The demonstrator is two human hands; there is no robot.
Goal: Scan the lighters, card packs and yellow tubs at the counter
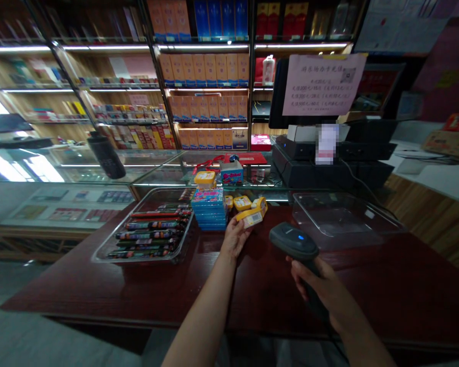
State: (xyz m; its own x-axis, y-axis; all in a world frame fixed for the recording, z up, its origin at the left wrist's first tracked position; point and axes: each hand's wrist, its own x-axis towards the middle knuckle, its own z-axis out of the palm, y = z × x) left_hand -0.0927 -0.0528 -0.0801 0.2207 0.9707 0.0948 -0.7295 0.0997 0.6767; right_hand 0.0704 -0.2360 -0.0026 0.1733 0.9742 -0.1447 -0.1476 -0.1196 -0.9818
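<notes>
Between the fingers of my left hand (236, 239) is a small yellow box (250, 218), its white barcode label facing toward me. My right hand (316, 280) is wrapped round the handle of a dark barcode scanner (294, 241), which shows a blue light on top. The scanner's head points left toward the yellow box, apart from it. Behind the held box lie more yellow boxes (242, 203). Left of them rises a stack of blue packets (209, 210), with one yellow box (205, 178) on top.
A clear tray (179, 252) of dark wrapped sticks is at the left of the brown table (145, 285). Another clear plastic tray (331, 221) stands at the right. Farther back are an open blue box (231, 173), a black bottle (106, 155) and a monitor (279, 97) with a pink notice.
</notes>
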